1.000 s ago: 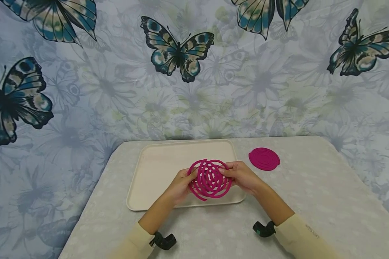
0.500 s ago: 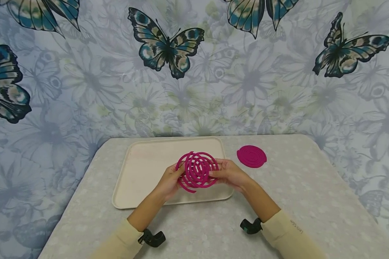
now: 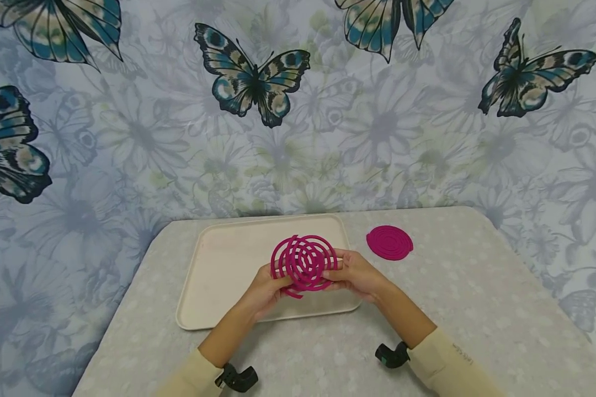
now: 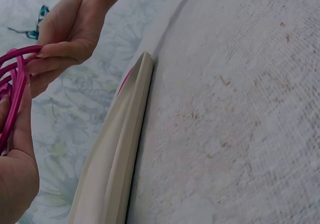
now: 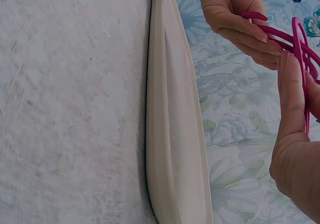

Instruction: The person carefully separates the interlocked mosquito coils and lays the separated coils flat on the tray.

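Note:
Above the tray, in the head view, a magenta mosquito coil (image 3: 305, 263) is held up with its rings loosened and crossing one another. My left hand (image 3: 261, 289) pinches its left side, thumb in front and fingers behind. My right hand (image 3: 360, 272) pinches the right side in the same way. In the left wrist view the coil (image 4: 19, 92) appears edge-on, its strands standing apart between both hands. The right wrist view also has the coil (image 5: 298, 39) edge-on, with strands reaching across to the left hand (image 5: 237, 22). Some fingertips are hidden behind the rings.
A cream tray (image 3: 218, 275) lies on the cloth-covered table (image 3: 308, 353) under the hands. Right of it lies another magenta coil (image 3: 389, 242), flat and tightly wound. A butterfly-patterned cloth (image 3: 298, 154) hangs behind the table. Black cameras (image 3: 238, 379) are strapped at both wrists.
The head view has shifted a little. My left thumb has slid lower along the mosquito coil's left side. Both hands keep hold of it, and the rings' overlap has changed slightly.

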`<state>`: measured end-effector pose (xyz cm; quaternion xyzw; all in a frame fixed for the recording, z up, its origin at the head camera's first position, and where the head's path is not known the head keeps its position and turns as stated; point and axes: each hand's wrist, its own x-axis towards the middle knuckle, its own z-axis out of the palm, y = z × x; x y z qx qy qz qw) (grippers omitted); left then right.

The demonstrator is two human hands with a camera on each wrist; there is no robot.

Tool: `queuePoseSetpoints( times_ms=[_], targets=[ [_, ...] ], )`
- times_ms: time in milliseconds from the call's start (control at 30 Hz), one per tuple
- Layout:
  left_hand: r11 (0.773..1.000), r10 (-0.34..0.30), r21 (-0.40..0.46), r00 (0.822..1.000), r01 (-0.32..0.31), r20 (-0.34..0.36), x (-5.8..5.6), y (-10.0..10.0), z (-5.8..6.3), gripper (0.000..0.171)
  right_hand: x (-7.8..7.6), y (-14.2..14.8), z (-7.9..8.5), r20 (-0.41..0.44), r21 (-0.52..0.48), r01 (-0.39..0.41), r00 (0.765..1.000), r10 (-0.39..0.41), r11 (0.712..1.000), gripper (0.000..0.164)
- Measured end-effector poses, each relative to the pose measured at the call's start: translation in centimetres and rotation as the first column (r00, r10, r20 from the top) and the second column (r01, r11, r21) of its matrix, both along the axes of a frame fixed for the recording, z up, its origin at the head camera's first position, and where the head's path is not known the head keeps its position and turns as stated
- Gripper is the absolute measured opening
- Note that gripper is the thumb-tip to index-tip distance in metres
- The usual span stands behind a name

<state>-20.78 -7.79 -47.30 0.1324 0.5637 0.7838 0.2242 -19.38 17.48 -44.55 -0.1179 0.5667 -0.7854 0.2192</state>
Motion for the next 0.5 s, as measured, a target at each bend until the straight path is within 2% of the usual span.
queuePoseSetpoints(
  times_ms=[167, 500],
  targets=[
    [0.998, 0.044, -0.052, 0.999, -0.043, 0.01, -0.17, -0.3, 0.59, 0.046, -0.36, 0.01, -0.11, -0.002, 0.043, 0.024, 1.0, -0.024, 0.999, 0.056],
    [0.983, 0.085, -0.158, 0.994, -0.095, -0.064, -0.17, -0.84, 0.91, 0.041, -0.68, 0.25, -0.06, -0.036, 0.186, 0.091, 0.996, -0.086, 0.978, 0.046]
  ],
)
